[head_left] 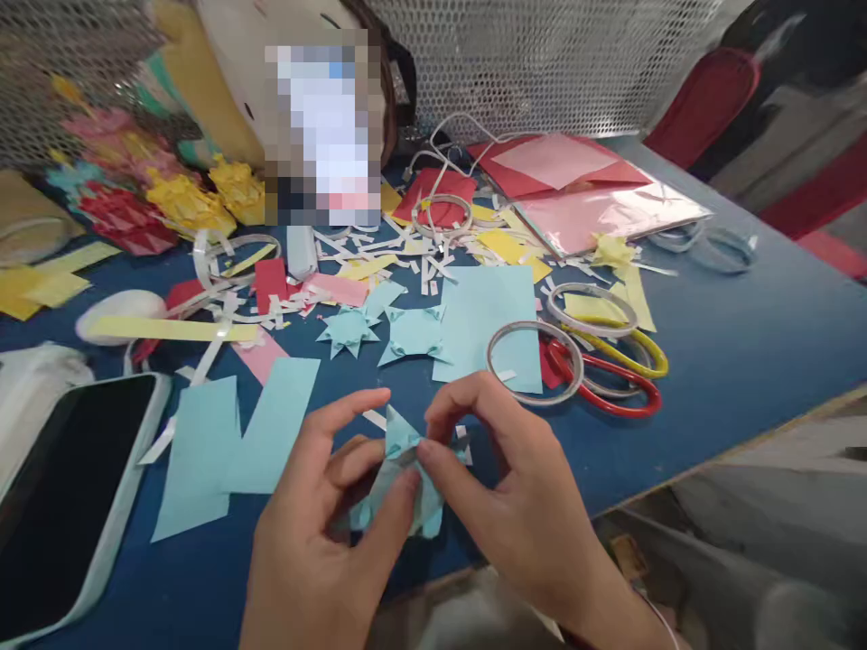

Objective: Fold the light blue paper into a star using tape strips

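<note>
Between my hands, above the table's front edge, is a light blue folded paper piece [399, 487] with a pointed tip standing up. My left hand [339, 506] grips it from the left, thumb pressed on its face and index finger stretched past the tip. My right hand [508, 478] pinches its upper right edge between thumb and fingertips. Part of the piece is hidden behind my fingers. Beyond it lie a folded blue paper star [349, 331] and a squarer folded blue piece [415, 334], beside a flat blue sheet [491, 316].
Scissors with red and yellow handles [623, 397] lie right, among tape rolls [535, 361]. Blue paper strips [271, 433] and a phone [74, 506] are at left. Paper scraps [426, 262] litter the middle. Folded paper flowers [180, 203] stand back left; a lit, blurred screen [331, 135] stands behind.
</note>
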A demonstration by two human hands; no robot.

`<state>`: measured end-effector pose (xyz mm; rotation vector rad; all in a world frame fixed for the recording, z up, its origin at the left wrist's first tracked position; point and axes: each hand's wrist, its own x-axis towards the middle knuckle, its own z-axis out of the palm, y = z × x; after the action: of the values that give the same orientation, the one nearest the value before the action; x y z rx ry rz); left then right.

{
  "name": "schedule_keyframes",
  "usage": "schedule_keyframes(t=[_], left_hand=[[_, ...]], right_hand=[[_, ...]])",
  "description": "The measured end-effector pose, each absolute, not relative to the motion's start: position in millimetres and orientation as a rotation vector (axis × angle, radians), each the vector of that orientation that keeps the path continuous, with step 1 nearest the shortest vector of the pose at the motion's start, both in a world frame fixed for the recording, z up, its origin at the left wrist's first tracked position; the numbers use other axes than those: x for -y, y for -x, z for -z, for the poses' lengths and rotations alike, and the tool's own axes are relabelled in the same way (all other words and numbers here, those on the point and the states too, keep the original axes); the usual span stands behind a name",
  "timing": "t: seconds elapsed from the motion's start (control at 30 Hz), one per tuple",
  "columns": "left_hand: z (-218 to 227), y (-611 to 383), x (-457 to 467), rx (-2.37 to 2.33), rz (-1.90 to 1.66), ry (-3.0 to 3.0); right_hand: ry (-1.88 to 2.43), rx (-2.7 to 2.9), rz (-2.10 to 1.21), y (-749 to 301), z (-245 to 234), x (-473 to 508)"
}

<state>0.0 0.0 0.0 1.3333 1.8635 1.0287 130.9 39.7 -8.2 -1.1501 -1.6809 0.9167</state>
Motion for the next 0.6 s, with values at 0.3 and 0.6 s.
schedule_keyframes(t=[0.3,0.6], left_hand=[[8.0,8.0,-6.1,-1.828,-1.082,-1.376],[7.4,9.8,-1.6,-1.830,-1.084,-1.496]], right_hand=[[1.072,1.571,-0.804,-132.7,12.2,-31.3],[0.943,1.920,-0.433,-131.7,16.1,-28.4]])
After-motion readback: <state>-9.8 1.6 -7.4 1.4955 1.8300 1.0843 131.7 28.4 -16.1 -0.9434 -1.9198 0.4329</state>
